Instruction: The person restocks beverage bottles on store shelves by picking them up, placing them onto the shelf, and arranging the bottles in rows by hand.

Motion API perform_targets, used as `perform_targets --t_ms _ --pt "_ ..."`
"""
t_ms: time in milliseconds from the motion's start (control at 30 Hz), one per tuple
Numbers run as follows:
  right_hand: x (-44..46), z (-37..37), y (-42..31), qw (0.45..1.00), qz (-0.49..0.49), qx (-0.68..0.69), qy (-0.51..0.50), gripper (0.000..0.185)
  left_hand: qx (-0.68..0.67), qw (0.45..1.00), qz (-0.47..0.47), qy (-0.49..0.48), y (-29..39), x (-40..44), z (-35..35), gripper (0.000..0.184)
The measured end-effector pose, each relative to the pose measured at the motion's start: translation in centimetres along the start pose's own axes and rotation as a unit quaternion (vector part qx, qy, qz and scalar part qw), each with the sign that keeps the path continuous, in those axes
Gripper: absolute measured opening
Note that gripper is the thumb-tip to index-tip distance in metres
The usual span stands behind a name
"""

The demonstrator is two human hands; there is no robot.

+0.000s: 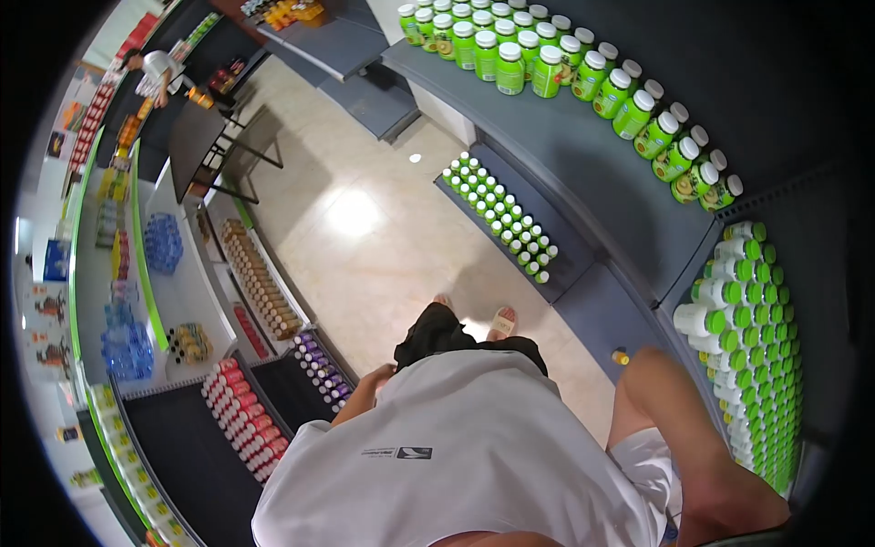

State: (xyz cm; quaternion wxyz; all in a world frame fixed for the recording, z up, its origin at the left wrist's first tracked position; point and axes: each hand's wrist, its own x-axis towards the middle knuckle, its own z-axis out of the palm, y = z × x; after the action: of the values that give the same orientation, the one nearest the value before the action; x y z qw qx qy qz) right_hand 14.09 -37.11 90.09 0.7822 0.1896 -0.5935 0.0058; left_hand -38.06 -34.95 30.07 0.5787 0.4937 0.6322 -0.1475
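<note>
My left hand (pixel 381 375) hangs beside my hip, partly covered by my white shirt (pixel 456 428). Its fingers are too small and hidden to make out, and I see nothing held in it. Nearest to it are purple bottles with white caps (pixel 321 372) on the left shelf. My right arm (pixel 670 410) is bent sharply, elbow forward, with the forearm running back out of the lower right edge. The right hand is out of view. Close to that elbow, a small yellow item (pixel 621 357) sits on the grey lower shelf (pixel 592 314).
Green bottles with white caps fill the right upper shelf (pixel 510 68) and a lower shelf block (pixel 499 214). White bottles with green caps (pixel 743 319) are stacked far right. Red-and-white bottles (pixel 244 415) stand left. Another person (pixel 159 73) is beyond a dark table (pixel 196 137).
</note>
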Motion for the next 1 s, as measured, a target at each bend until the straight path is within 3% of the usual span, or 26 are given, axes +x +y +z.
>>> perform_targets --t_ms 67,133,200,267,367,467,533,567,600,667,733,767,867,1000 --pt "-0.7 0.2 0.9 0.995 -0.052 -0.086 -0.006 0.022 0.025 0.998 0.048 0.028 2.3 3.0 -2.6 0.020" --pt "-1.0 1.1 2.2 0.994 -0.036 -0.105 -0.002 0.020 0.049 0.992 0.104 0.045 2.6 8.1 -5.1 0.026" --pt "-1.4 2.4 3.7 0.992 -0.020 -0.122 -0.007 0.018 0.110 0.989 0.090 0.041 8.7 8.8 -8.7 0.031" --pt "-2.1 3.7 5.6 0.990 -0.011 -0.141 -0.014 0.016 0.148 0.977 0.148 0.040 12.4 11.4 -11.6 0.032" --pt "-2.6 4.8 8.6 0.957 -0.037 -0.267 -0.103 0.013 0.171 0.964 0.204 0.008 17.1 13.7 -16.1 0.033" --pt "-3.8 5.9 12.7 0.925 0.001 -0.356 -0.135 0.014 0.132 0.968 0.211 -0.019 20.6 16.4 -20.2 0.033" --pt "-6.9 4.5 16.3 0.958 0.087 -0.269 -0.052 0.027 0.127 0.965 0.231 0.006 22.7 16.7 -22.7 0.030" --pt "-9.7 2.5 17.6 0.939 0.150 -0.310 -0.015 0.031 0.115 0.968 0.224 0.009 23.4 16.9 -23.8 0.030" --pt "-12.5 0.4 18.6 0.894 0.229 -0.385 0.026 0.035 0.106 0.971 0.215 0.009 23.6 16.7 -24.8 0.029" --pt "-18.7 -5.2 22.2 0.721 0.448 -0.520 0.094 0.043 0.080 0.966 0.244 0.015 23.6 17.3 -26.6 0.028" --pt "-24.4 -9.1 28.3 0.578 0.577 -0.574 0.059 0.040 0.088 0.955 0.280 0.027 22.0 19.1 -27.6 0.029" --pt "-28.6 -12.8 29.0 0.537 0.617 -0.569 0.090 0.043 0.063 0.959 0.277 0.015 21.3 20.2 -27.9 0.028" --pt "-32.7 -16.4 31.9 0.487 0.526 -0.697 -0.025 0.066 0.060 0.952 0.301 -0.011 20.2 22.3 -28.6 0.028" --pt "-34.3 -19.3 35.0 0.352 0.388 -0.836 -0.162 0.054 0.000 0.956 0.288 -0.054 22.6 23.5 -29.1 0.027"
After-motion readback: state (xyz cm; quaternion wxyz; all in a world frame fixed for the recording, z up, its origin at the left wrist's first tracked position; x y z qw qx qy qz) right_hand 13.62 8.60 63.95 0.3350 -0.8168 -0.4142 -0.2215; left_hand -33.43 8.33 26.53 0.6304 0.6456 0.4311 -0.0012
